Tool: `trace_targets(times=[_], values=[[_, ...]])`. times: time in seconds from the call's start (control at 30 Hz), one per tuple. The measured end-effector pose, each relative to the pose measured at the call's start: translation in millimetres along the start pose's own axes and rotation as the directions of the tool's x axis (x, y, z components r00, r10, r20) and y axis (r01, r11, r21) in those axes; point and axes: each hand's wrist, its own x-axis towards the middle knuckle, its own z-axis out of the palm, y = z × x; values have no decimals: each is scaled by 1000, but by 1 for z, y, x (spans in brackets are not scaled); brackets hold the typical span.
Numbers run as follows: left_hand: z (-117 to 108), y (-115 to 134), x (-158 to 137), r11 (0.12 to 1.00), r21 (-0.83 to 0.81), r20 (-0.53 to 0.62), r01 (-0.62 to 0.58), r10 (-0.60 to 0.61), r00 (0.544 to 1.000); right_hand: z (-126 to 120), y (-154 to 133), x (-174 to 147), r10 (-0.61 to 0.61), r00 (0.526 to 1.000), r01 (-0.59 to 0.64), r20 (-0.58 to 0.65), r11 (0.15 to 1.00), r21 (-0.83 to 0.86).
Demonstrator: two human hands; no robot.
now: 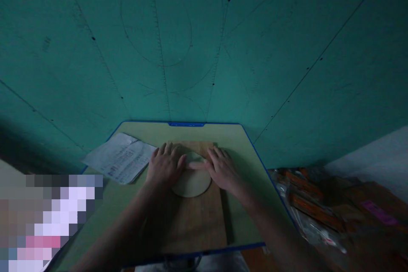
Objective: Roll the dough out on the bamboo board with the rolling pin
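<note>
A round, flat sheet of dough lies on a wooden board. Across its upper part runs a pale rolling pin, of which only a short middle length shows. My left hand holds the pin's left end under the palm, thumb pointing inward and fingers reaching forward over the board. On the other end is my right hand, gripping it the same way, fingers bent forward. Both pin ends are hidden by the hands. Part of the dough shows beyond the pin.
The board rests on a pale table with a blue edge, against a green wall with drawn lines. Printed paper lies at the left. Plastic-wrapped packages and a cardboard box are at the right.
</note>
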Motion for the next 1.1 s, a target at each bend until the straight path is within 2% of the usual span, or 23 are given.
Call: trace_targets(times=[0.17,0.27,0.33,0.47,0.6,0.73,0.83,0.9,1.0,1.1], values=[[-4,-5,-63,991,-2,-61,-130,130,990,1,-8,-43,-92,994,94,-62,995,34],[-4,-10,-90,980,20,-87,-197,198,976,5,-3,-41,-115,988,123,-107,990,70],[-3,-11,-95,979,24,-98,-201,203,974,8,1,-24,-120,982,134,-147,986,94],[4,-17,-67,996,8,-68,-86,86,994,14,3,36,-111,981,126,-160,988,90],[13,-34,-15,998,-23,-17,65,-66,998,20,-2,101,-65,993,69,-98,997,37],[21,-54,36,982,-84,-10,172,-173,985,21,-5,143,-15,999,15,-41,1000,-2],[26,-62,59,975,-112,4,192,-193,981,20,-5,157,12,1000,-13,-24,999,-35],[30,-65,63,975,-125,3,186,-187,982,22,-5,158,45,999,-44,18,998,-51],[36,-66,53,980,-135,-2,149,-151,989,27,-5,148,91,990,-86,109,995,-53],[37,-63,34,983,-165,-12,74,-77,997,31,-4,130,77,985,-72,152,997,-38]])
